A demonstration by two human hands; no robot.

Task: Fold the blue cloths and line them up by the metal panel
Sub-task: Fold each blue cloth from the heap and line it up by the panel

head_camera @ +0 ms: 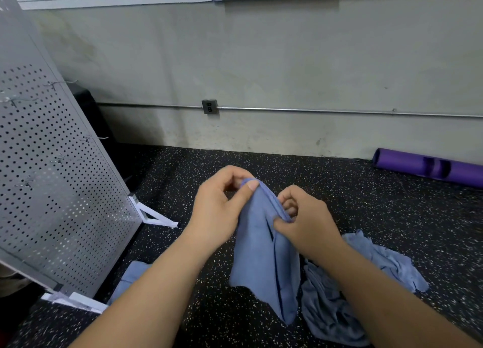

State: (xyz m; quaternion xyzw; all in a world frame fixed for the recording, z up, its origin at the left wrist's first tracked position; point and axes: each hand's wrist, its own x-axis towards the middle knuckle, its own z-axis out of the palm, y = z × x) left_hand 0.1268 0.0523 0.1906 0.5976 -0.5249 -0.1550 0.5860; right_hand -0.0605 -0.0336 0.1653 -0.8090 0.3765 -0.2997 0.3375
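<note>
Right, both hands are up off the floor with one blue cloth (264, 251) hanging between them, out to the right of the perforated metal panel (52, 180) and well clear of it. Over on the panel side, the left hand (219, 206) has the top corner pinched, thumb pressed down against curled fingers (236, 174) with the hem poking out between them. Just beside it, the right hand (305, 217) nips the same top edge a little lower, thumb and fingertips closed on the fabric while the other fingers curl loosely. Below the two grips the cloth droops in long folds, its bottom point dangling near the speckled black floor (366, 204). Farther from the panel, under the right forearm, a crumpled pile of blue cloths (366, 282) lies in a heap on the floor. Nearer the panel's white foot (78, 302), another blue cloth (130, 277) lies flat, partly hidden by the left forearm. Away by the wall, far from the panel, lies a purple roll (428, 167).
</note>
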